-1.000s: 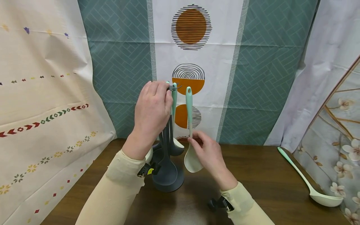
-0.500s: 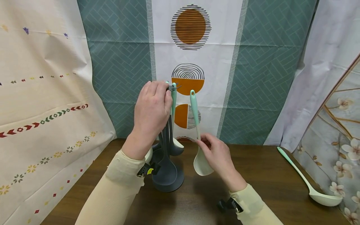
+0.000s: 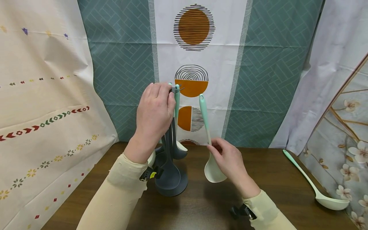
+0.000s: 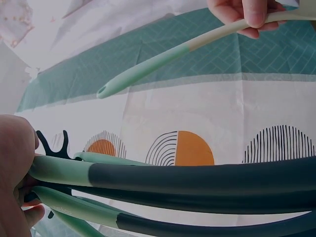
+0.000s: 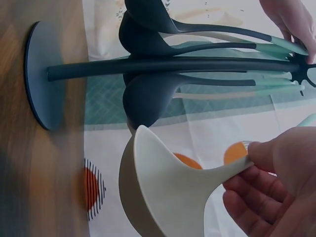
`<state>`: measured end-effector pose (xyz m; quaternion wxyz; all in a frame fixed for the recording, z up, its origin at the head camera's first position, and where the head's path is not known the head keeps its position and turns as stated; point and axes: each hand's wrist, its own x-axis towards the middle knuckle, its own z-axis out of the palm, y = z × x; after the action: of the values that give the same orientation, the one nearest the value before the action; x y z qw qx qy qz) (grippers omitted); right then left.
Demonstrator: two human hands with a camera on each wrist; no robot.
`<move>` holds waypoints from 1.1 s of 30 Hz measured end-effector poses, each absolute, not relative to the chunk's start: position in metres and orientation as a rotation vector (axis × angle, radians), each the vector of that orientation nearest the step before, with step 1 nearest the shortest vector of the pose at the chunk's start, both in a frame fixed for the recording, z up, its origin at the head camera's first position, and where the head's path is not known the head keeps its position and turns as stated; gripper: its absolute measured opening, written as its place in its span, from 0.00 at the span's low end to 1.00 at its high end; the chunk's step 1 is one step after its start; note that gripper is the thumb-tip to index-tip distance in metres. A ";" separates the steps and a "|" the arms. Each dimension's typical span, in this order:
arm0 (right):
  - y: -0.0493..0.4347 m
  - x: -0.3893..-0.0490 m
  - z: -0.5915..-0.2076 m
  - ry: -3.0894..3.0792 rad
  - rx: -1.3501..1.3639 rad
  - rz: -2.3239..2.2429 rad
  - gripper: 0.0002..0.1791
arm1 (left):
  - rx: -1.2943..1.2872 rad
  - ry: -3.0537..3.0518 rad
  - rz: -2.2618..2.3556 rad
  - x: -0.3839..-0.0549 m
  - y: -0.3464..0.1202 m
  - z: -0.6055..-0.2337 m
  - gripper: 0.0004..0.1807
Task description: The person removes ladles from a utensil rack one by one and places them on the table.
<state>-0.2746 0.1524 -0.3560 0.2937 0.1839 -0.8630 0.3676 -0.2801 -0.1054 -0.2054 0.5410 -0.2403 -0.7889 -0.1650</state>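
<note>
My left hand (image 3: 155, 111) grips the top of a dark utensil stand (image 5: 173, 66), where a hooked rack pokes out past the fingers. Around its post hang dark ladles and spoons with mint handle ends, such as the dark ladle (image 3: 168, 175) in front. To the right of the stand, my right hand (image 3: 230, 159) pinches a cream serving spoon (image 3: 213, 171) at its neck, just above the bowl. The spoon's mint handle (image 4: 138, 74) points upward, leaning slightly left, and its bowl hangs down above the table. In the right wrist view, thumb and fingers close on the neck.
A cream ladle (image 3: 332, 203) with a mint handle lies on the brown wooden table (image 3: 276, 179) at the right, beside the flowered cloth (image 3: 350, 159). Patterned curtains (image 3: 123, 64) enclose the back and left. The stand's round base (image 3: 183, 183) rests on the table.
My right hand has moved right and slightly down with the serving spoon, away from the stand; the spoon's handle now leans more to the left. My left hand stays at the stand's top.
</note>
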 end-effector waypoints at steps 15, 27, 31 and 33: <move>0.176 -0.271 -0.360 -2.329 0.474 0.886 0.06 | -0.569 -1.873 -0.389 -0.280 -0.104 -0.205 0.16; 0.202 -0.270 -0.363 -2.388 0.432 0.789 0.06 | -0.553 -1.862 -0.392 -0.280 -0.103 -0.206 0.15; 0.207 -0.270 -0.364 -2.398 0.424 0.767 0.06 | -0.554 -1.863 -0.394 -0.279 -0.103 -0.206 0.16; 0.209 -0.271 -0.364 -2.402 0.424 0.758 0.06 | -0.555 -1.869 -0.396 -0.279 -0.102 -0.206 0.16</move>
<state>-0.2705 0.2089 -0.3640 0.2896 0.1589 -0.9001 0.2840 -0.2792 -0.1021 -0.2058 0.5446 -0.2340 -0.7879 -0.1670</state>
